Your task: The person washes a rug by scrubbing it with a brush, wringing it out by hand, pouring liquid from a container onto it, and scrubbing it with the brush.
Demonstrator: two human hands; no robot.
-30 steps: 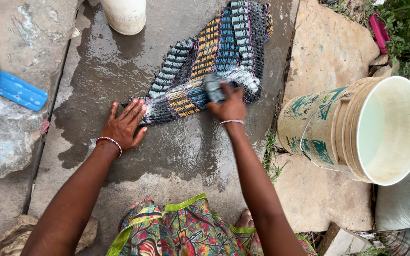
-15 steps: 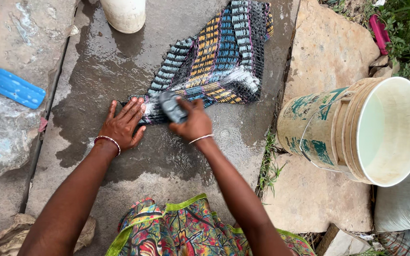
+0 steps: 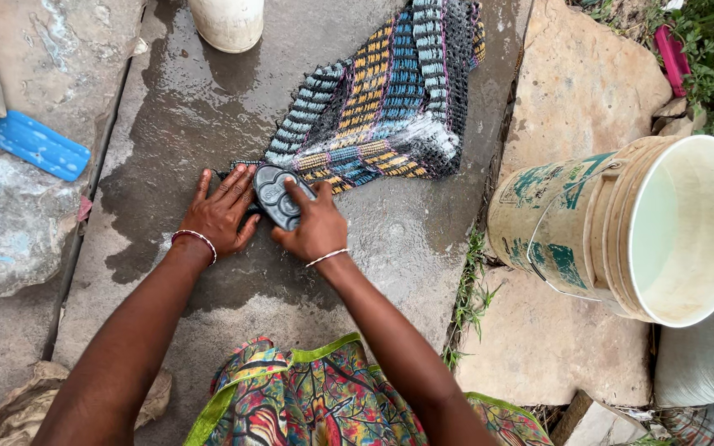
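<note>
A striped, soapy cloth in blue, yellow and black lies spread on a wet stone slab. My left hand presses flat on the cloth's near left corner, fingers spread. My right hand grips a dark oval scrubbing brush at that same corner, right beside the left hand. White suds show on the cloth's right edge.
A tilted cream bucket with green markings stands at the right on dry stones. A white container stands at the slab's far edge. A blue bar lies on the left stone. My patterned skirt is at the bottom.
My right hand has dragged the brush leftward across the cloth, from its right side to the near left corner beside the left hand. The left hand has stayed put.
</note>
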